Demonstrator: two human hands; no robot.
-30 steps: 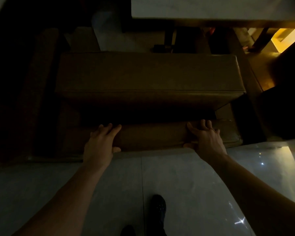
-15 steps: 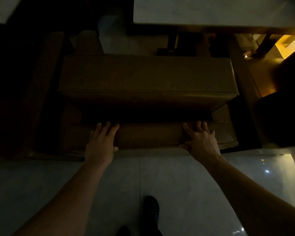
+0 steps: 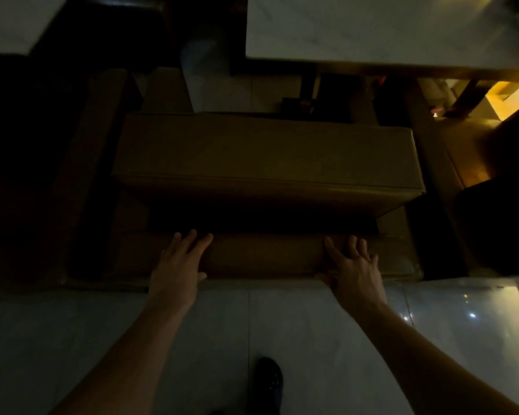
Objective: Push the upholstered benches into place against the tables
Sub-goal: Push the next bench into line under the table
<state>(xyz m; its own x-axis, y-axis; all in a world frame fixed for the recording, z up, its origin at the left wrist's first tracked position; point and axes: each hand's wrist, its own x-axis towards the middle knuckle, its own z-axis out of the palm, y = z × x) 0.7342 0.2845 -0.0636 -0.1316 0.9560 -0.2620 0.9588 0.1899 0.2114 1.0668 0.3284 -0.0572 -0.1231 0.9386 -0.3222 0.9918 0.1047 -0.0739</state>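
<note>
A brown upholstered bench fills the middle of the head view, its seat cushion (image 3: 264,151) facing a white-topped table (image 3: 372,28) at the top right. A strip of floor separates the seat's far edge from the table. Both hands rest on top of the bench's backrest (image 3: 264,256) at its near side. My left hand (image 3: 179,265) lies with fingers spread over the top and the thumb on the near face. My right hand (image 3: 352,269) holds the same edge further right, fingers splayed and thumb hooked at the near side.
A second pale table corner (image 3: 9,19) shows at the top left. Dark benches flank the bench on both sides: one on the left (image 3: 81,175), one on the right (image 3: 435,163). A table leg base (image 3: 303,103) stands beyond the seat. My dark shoe (image 3: 270,381) is on the glossy tiled floor (image 3: 72,339).
Both hands have stayed on the backrest top; the right hand's fingers have spread a little. The view has tilted, so the tables sit lower in frame. The gap from bench to table looks unchanged.
</note>
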